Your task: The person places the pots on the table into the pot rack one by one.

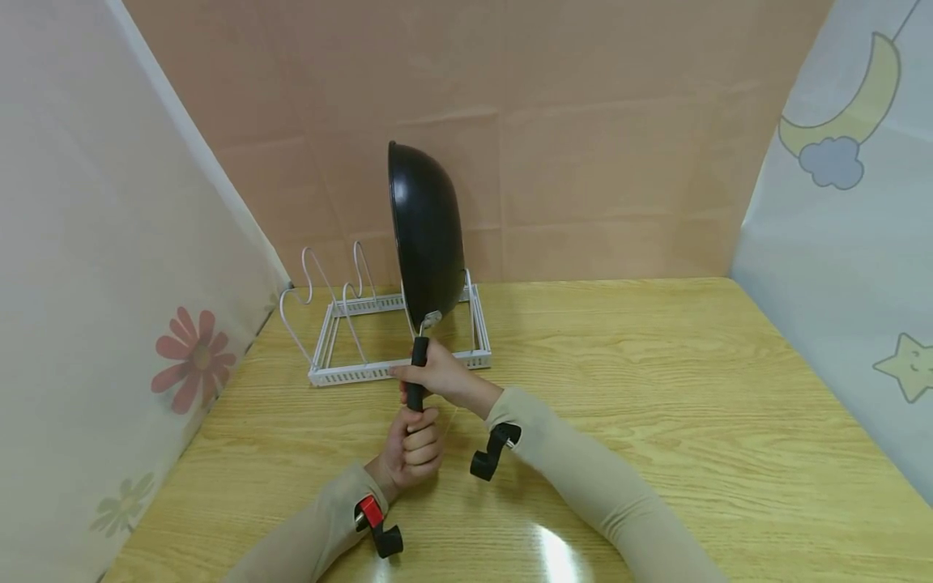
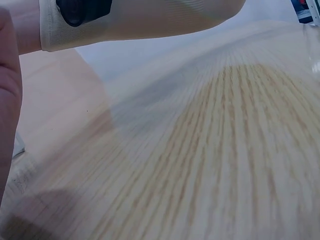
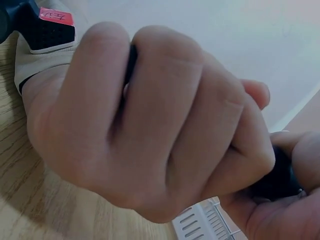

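Note:
A black wok [image 1: 428,231] stands on edge in the head view, its round underside facing right and its black handle [image 1: 417,372] pointing toward me. My right hand [image 1: 445,374] grips the handle near the wok. Just below it, my left hand [image 1: 414,447] wraps its fingers round the handle's end. The wok's lower part overlaps the right half of a white wire rack [image 1: 364,372]. In the right wrist view the curled left hand [image 3: 160,120] fills the middle, and part of the right hand [image 3: 285,215] shows at the lower right on the black handle.
Wire loops [image 1: 313,283] of the rack rise at its left side. The rack stands at the back left of a wooden table [image 1: 641,389], near the brown back wall [image 1: 598,162]. A patterned left wall [image 1: 146,243] borders the table.

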